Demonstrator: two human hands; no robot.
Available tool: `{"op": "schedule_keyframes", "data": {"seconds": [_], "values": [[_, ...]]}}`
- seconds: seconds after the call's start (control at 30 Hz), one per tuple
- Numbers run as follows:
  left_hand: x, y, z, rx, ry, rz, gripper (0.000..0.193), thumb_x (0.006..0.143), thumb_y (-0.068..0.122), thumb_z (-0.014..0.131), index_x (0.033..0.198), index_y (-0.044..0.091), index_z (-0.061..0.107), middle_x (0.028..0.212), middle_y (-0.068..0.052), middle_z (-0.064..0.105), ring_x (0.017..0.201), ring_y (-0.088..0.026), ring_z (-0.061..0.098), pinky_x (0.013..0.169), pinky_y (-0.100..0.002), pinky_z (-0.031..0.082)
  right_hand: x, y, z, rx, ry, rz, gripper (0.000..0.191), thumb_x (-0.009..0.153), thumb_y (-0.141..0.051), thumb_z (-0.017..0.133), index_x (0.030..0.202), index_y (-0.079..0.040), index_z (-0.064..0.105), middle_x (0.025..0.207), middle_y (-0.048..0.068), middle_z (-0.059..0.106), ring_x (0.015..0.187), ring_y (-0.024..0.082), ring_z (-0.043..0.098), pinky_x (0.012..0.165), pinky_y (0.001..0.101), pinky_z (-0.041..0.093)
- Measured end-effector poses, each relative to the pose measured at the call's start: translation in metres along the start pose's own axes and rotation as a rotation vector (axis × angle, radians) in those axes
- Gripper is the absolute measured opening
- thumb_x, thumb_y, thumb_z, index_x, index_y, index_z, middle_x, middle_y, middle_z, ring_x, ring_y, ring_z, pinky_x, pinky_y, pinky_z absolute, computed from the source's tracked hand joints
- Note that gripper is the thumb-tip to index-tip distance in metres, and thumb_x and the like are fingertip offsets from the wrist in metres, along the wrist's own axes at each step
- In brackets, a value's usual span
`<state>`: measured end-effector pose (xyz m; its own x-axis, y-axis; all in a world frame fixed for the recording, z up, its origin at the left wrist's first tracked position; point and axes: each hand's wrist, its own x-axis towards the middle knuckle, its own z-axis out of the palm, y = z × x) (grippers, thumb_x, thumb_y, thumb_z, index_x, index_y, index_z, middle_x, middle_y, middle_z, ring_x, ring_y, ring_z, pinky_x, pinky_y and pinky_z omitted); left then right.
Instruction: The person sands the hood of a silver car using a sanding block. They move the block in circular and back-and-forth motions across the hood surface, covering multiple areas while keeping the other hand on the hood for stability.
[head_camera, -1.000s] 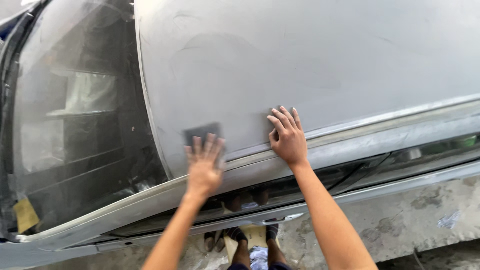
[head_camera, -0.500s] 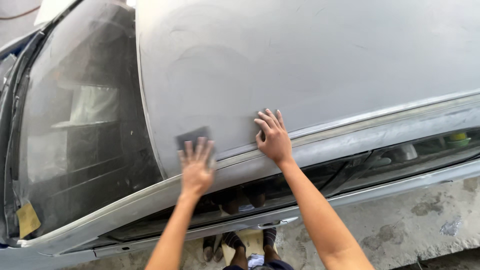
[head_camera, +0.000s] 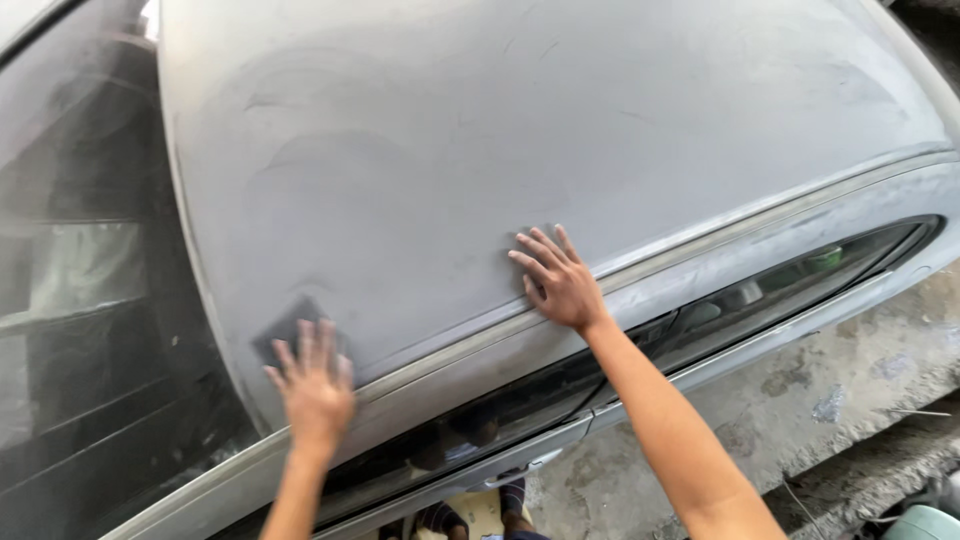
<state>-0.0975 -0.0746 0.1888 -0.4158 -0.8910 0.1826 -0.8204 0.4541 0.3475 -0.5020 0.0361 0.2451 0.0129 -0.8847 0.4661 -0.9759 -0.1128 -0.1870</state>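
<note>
Sanding sheet (head_camera: 290, 325) — a dark grey square, lay flat on the car roof (head_camera: 520, 130) near its left corner, close to the windscreen edge, pinned under my left hand (head_camera: 315, 385). The fingers of that hand were spread wide and flat, tips pressing on the near edge of the sheet; no curl around it, so it was held by pressure only. My right hand (head_camera: 560, 280) rested further right on the same panel, just above the roof rail (head_camera: 700, 250), palm down, fingers splayed and a little fanned toward the far side, gripping nothing — looked like a brace or a feel of the surface.

Progress, as I judged it: most of the roof was already dull matt grey with broad swirl marks and dust, so the bulk of the rubbing seemed done across the middle and far side. Arc-shaped marks near the left corner suggested that patch was the one in hand. The rail and the strip along the door frame showed a patchier finish, probably left to do.

Windscreen (head_camera: 90, 300) sat dark to the left, side window (head_camera: 780, 285) below the rail, rough concrete floor (head_camera: 830, 380) near right.
</note>
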Motion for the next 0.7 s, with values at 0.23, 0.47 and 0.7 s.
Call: {"op": "schedule_keyframes", "data": {"seconds": [0.23,0.47,0.7], "values": [[0.091,0.133,0.045,0.118,-0.073,0.402,0.066,0.095,0.051,0.052,0.157,0.035,0.038,0.168,0.001,0.029,0.157,-0.035,0.016,0.126,-0.062,0.008,0.001,-0.003,-0.004,0.115,0.087,0.111,0.039,0.088,-0.007,0.062,0.126,-0.009,0.064,0.137,0.01,0.06,0.141,0.03,0.05,0.127,0.0528,0.03],[0.106,0.01,-0.017,0.023,0.028,0.031,0.059,0.106,0.04,0.043,0.163,0.03,0.036,0.173,-0.003,0.026,0.157,-0.045,0.016,0.123,-0.068,0.009,0.001,0.001,-0.001,0.137,0.096,0.14,0.032,0.087,-0.005,0.062,0.119,-0.007,0.066,0.132,0.009,0.064,0.138,0.028,0.054,0.127,0.0529,0.031],[0.039,0.149,0.047,-0.002,-0.189,0.445,0.073,0.089,0.044,0.055,0.158,0.031,0.036,0.168,-0.002,0.023,0.156,-0.04,0.009,0.124,-0.063,0.001,0.004,0.002,-0.003,0.131,0.078,0.139,0.031,0.086,-0.005,0.061,0.117,-0.006,0.067,0.131,0.01,0.064,0.137,0.028,0.054,0.125,0.0526,0.032]]}}
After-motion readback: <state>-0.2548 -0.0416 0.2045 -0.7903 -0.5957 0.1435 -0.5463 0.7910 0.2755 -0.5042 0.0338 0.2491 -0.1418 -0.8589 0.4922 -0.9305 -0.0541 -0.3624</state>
